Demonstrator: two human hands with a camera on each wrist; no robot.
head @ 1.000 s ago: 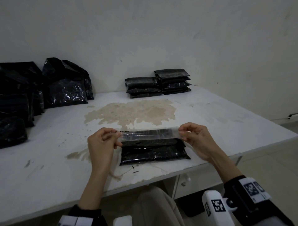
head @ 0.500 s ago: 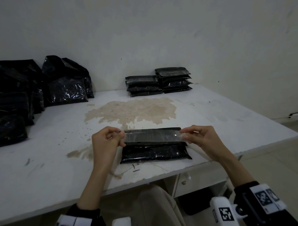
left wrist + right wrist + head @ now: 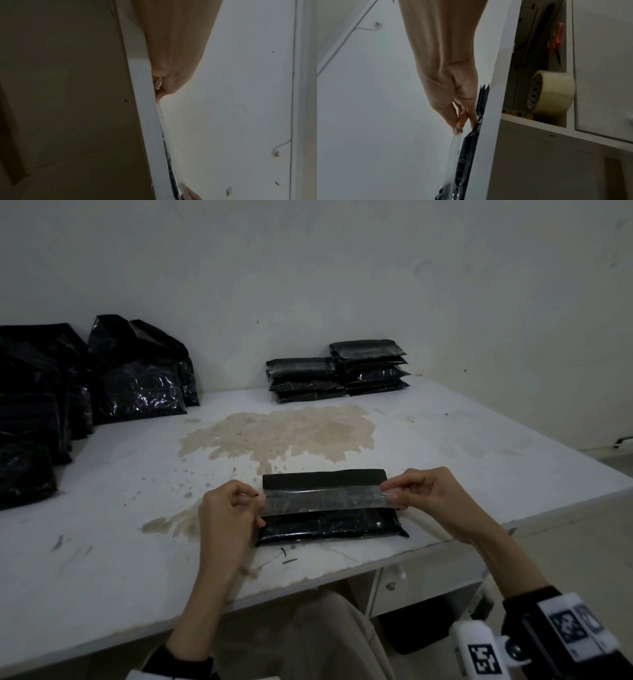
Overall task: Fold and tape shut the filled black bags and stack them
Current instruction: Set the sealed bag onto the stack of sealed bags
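A folded black bag lies flat near the table's front edge. Stretched across it is a clear tape strip, held taut just above or on the fold. My left hand pinches the strip's left end and my right hand pinches its right end. In the right wrist view the fingertips grip the tape strip beside the black bag. The left wrist view shows only the heel of my left hand behind the table edge. Two stacks of taped bags sit at the back by the wall.
Several filled, unfolded black bags are piled at the table's back left. A brown stain spreads over the white table. Under the table an open shelf holds a tape roll and orange scissors.
Both hands have lowered the stretched tape strip toward the bag, and the bag's folded top flap now shows beyond the tape.
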